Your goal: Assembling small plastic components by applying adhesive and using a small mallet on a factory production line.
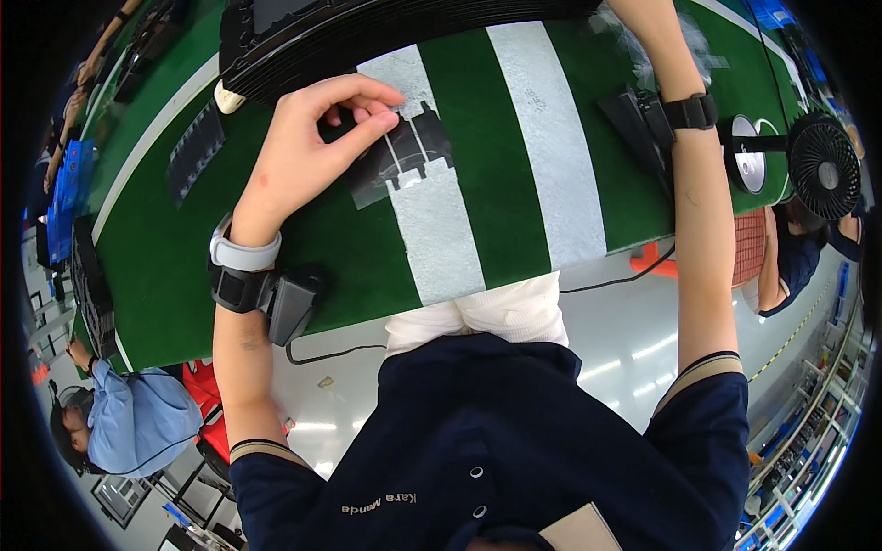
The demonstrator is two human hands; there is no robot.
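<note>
My left hand (308,151) is closed in a pinch, thumb and index fingertip together at the upper edge of a clear film sheet with black patches (418,147). The sheet lies over a pale strip on the green table, its lower left corner sticking out past that strip. My right hand (646,16) reaches to the far right, beside crumpled clear plastic film (629,46); its fingers are cut off by the upper edge of the picture. Along the far side, between my hands, stands a long black ribbed housing (367,41).
Another dark film strip (196,151) lies at left near a small whitish object (228,97). A black wedge-shaped object (638,133) sits by my right wrist. Further right are a round white-rimmed object (747,156) and a small black fan (824,165). Other people work at both sides.
</note>
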